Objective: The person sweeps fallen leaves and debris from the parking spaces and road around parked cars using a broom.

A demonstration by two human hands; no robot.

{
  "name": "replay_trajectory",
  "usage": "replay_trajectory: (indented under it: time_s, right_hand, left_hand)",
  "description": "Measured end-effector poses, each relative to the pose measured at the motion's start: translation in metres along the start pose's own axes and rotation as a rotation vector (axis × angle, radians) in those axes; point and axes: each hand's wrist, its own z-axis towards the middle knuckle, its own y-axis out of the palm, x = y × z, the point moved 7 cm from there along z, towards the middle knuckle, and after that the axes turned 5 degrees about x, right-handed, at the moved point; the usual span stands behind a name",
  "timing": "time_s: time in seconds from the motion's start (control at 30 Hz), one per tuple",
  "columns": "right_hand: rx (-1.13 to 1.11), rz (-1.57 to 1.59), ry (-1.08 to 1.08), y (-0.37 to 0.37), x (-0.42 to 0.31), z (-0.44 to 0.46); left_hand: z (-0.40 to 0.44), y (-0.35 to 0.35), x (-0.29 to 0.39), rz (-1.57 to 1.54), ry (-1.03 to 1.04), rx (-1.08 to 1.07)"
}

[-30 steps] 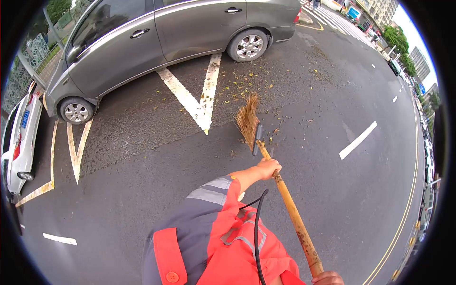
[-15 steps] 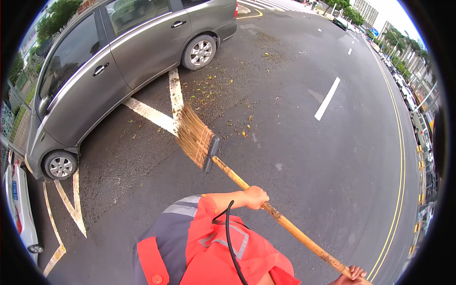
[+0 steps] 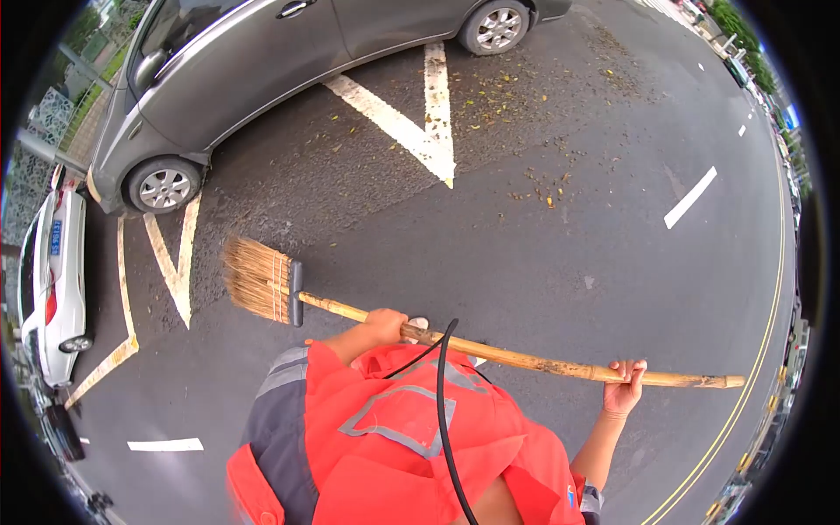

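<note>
A broom with a bamboo handle (image 3: 516, 359) lies nearly level across the view, its straw head (image 3: 256, 278) at the left over the asphalt. Close to the dark clamp of the broom head, my left hand (image 3: 385, 326) is wrapped round the handle. My right hand (image 3: 624, 385) grips the handle near its far right end, fingers curled over it. Several yellow leaves (image 3: 550, 201) and small bits of debris are scattered on the road, ahead of the handle and beyond the white V marking (image 3: 433, 149).
A grey car (image 3: 262, 74) stands along the upper left, with a white car (image 3: 66, 280) at the far left. White lane dashes (image 3: 691, 198) and a double yellow line (image 3: 759, 372) mark the road. A black cord (image 3: 444, 411) hangs before the red clothing.
The broom head has swung left and nearer the body, and the handle has turned almost level. Both hands still hold it; my right hand is now higher in view.
</note>
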Motion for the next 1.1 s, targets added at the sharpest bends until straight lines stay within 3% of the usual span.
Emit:
replay_trajectory:
  time_s: [0.13,0.23,0.33,0.53,0.6,0.73,0.83,0.9,1.03,1.1]
  right_hand:
    - [-0.107,-0.059,0.188,0.09,0.09,0.006]
    - [-0.17,-0.147,0.22,0.139,0.103,-0.001]
    - [-0.098,-0.223,0.164,0.153,0.081,-0.025]
    - [0.28,-0.235,-0.154,0.083,-0.032,-0.14]
    - [0.518,-0.287,-0.27,0.065,-0.068,-0.202]
    - [0.634,-0.274,-0.52,0.042,-0.096,-0.306]
    - [0.684,-0.263,-0.687,0.03,-0.093,-0.348]
    - [0.684,-0.267,-0.824,0.023,-0.09,-0.37]
    - [0.712,-0.258,-0.964,-0.02,-0.105,-0.401]
    - [0.59,-0.147,-0.912,-0.051,-0.124,-0.396]
  left_hand:
    - [-0.054,0.028,-0.098,0.027,-0.24,0.026]
    - [-0.07,0.037,-0.113,-0.06,-0.456,0.031]
    - [-0.05,0.054,-0.096,-0.149,-0.451,0.044]
    - [0.016,0.077,0.019,-0.097,0.022,0.078]
    - [0.026,0.07,0.069,-0.083,0.198,0.038]
    - [0.06,0.08,0.152,-0.072,0.373,0.004]
    - [0.09,0.082,0.202,0.027,0.469,0.073]
    - [0.102,0.072,0.232,0.034,0.637,0.228]
    - [0.087,0.048,0.287,0.109,0.84,0.278]
    - [0.076,0.049,0.306,0.105,0.883,0.216]
